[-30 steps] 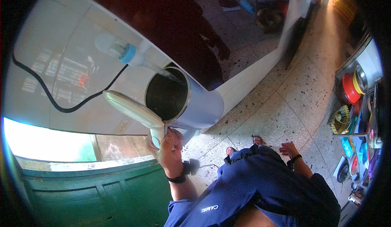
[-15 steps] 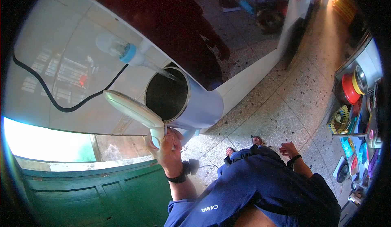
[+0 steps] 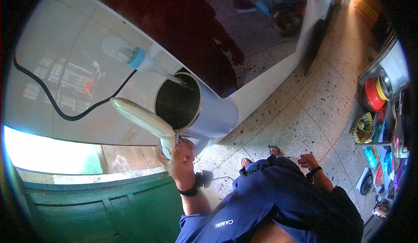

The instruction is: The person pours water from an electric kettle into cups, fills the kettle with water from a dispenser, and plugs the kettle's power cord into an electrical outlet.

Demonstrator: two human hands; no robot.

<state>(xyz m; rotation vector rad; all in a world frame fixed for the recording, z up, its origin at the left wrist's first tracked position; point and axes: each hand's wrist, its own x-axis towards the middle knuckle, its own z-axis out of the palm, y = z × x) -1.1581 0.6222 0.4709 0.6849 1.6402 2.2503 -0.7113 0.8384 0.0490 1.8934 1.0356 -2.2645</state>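
My left hand (image 3: 179, 158) is closed around the handle of a lavender electric kettle (image 3: 217, 112). The kettle is tilted, with its mouth facing me and its pale lid (image 3: 141, 116) swung up; the inside looks dark. A clear tap nozzle with a blue ring (image 3: 136, 58) points at the mouth, and water streams from it into the kettle. My right hand (image 3: 308, 160) hangs by my side over the floor, its fingers loosely bent and apart, holding nothing.
A black cable (image 3: 65, 116) runs along the white tiled wall. Below it stands a green wooden panel (image 3: 109, 212). A dark glossy surface (image 3: 174, 21) rises beyond the kettle. On the right, a shelf holds a red bowl (image 3: 373, 96), a basket (image 3: 362, 129) and other goods. The floor (image 3: 300, 121) is speckled.
Water keeps streaming into the kettle, and the splash inside looks slightly different. Both hands and the kettle have stayed in place.
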